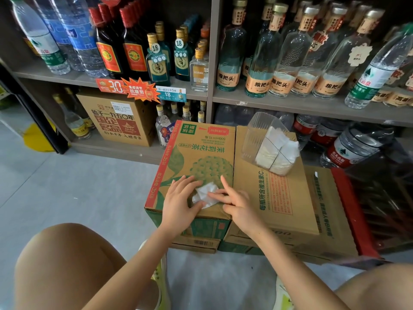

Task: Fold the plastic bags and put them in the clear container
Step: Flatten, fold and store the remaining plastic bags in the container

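We're pressing the plastic bag (205, 193) flat on the green box (196, 151), left hand (180, 199) and right hand (237, 203) both straight-fingered, gripping nothing. Clear container (257, 133) is sitting on the neighbouring brown box (281, 198).

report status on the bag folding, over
Left hand and right hand pressing plastic bag flat on green carton. Clear container on next carton, folded bags inside. Nothing in the way.
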`<state>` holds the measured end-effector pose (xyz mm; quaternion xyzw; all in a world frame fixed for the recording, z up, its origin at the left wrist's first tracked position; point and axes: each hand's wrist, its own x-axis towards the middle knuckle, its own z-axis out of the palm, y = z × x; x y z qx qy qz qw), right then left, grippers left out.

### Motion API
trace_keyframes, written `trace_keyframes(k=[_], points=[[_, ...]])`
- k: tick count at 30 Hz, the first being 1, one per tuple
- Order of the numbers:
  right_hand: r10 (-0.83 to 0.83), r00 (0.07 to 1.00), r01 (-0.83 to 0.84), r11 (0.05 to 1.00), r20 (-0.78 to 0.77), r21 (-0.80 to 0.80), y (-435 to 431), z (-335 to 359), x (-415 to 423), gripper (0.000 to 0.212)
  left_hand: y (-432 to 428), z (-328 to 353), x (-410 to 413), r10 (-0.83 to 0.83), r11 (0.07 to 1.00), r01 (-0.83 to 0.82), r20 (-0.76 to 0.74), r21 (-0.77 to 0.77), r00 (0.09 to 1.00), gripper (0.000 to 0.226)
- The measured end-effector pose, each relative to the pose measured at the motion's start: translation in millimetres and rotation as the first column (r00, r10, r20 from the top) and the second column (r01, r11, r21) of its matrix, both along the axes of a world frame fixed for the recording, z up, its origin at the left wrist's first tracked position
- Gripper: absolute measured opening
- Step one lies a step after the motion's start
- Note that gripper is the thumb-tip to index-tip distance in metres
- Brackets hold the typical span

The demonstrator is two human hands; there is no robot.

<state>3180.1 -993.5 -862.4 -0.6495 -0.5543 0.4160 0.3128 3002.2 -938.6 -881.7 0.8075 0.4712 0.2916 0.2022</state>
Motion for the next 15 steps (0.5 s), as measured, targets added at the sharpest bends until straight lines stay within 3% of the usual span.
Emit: trace_keyframes(k=[6,12,15], points=[[0.039,0.99,-0.041,0.999,0.139,0.007,-2.5,7.8,-3.6,0.068,-4.9,0.1,-6.6,-0.186,0.979,0.19,-0.057,0.069,0.981,0.04],[-0.045,0.995,0.055,0.992,-0.093,0.11,0.5,2.0,-0.3,0.055,-10.2,-7.2,-19.1,-0.246,0.96,0.272,-0.258,0.071,0.934,0.05],[-0.183,0.98,0.157,0.951,0.074,0.267,6.3,3.6,-5.8,0.042,-9.1,-7.6,-20.4,-0.255,0.956,0.286,-0.293,0.067,0.921,0.051]])
